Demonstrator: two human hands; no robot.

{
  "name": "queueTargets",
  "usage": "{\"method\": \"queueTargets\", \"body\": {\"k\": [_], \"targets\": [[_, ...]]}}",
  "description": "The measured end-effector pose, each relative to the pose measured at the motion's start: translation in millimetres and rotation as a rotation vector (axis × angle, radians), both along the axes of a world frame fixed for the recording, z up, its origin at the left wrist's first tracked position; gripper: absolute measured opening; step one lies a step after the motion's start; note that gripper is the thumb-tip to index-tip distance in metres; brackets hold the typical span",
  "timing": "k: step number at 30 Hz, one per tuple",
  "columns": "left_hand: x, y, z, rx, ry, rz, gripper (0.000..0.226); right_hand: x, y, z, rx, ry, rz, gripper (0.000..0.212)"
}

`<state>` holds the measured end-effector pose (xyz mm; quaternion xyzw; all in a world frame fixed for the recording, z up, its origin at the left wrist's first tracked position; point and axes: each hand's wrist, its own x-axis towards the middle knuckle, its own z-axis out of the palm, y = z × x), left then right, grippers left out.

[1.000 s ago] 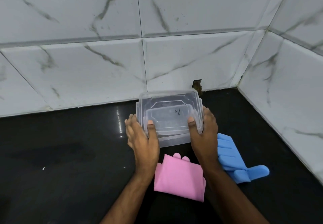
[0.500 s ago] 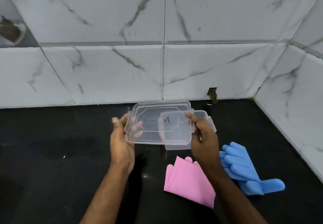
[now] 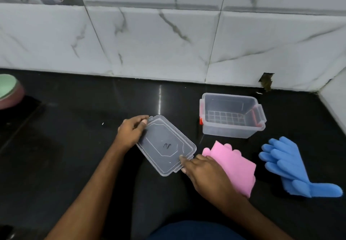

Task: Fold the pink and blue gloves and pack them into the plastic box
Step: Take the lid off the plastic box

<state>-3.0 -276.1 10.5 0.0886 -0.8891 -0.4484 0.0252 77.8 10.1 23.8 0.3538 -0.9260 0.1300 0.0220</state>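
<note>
Lid (image 3: 165, 146) is off, I hold it with both hands over the black counter (image 3: 74, 146): left hand (image 3: 132, 130) grips the far corner, right hand (image 3: 203, 172) pinches the near edge. Plastic box (image 3: 232, 117) sits open near the tiled wall (image 3: 168, 39) (grid pattern on its floor, red clips at the ends). Pink gloves (image 3: 236, 165) lie folded just beside my right hand, blue gloves (image 3: 288, 163) flat further right. Green bowl (image 3: 8, 91) at far left edge.
</note>
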Motion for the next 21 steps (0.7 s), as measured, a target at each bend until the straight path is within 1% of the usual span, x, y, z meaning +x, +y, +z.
{"method": "queueTargets", "body": {"k": [3, 6, 10, 16, 19, 21], "targets": [[-11, 4, 4, -0.157, -0.011, -0.166, 0.029, 7, -11, -6, 0.146, 0.119, 0.090, 0.007], [-23, 18, 5, -0.239, -0.027, -0.258, 0.032, 9, -18, -12, 0.225, 0.237, 0.176, 0.013], [-38, 39, 0, -0.340, -0.008, -0.306, 0.032, 9, -27, -17, 0.221, 0.315, 0.245, 0.007], [-53, 64, -10, -0.413, -0.008, -0.300, 0.029, 4, -43, -22, 0.191, 0.338, 0.225, 0.009], [-51, 75, -8, -0.480, 0.068, -0.257, 0.033, 2, -42, -25, 0.147, 0.345, 0.193, 0.010], [-46, 84, -5, -0.469, 0.143, -0.199, 0.035, 2, -36, -24, 0.102, 0.329, 0.134, 0.012]]}}
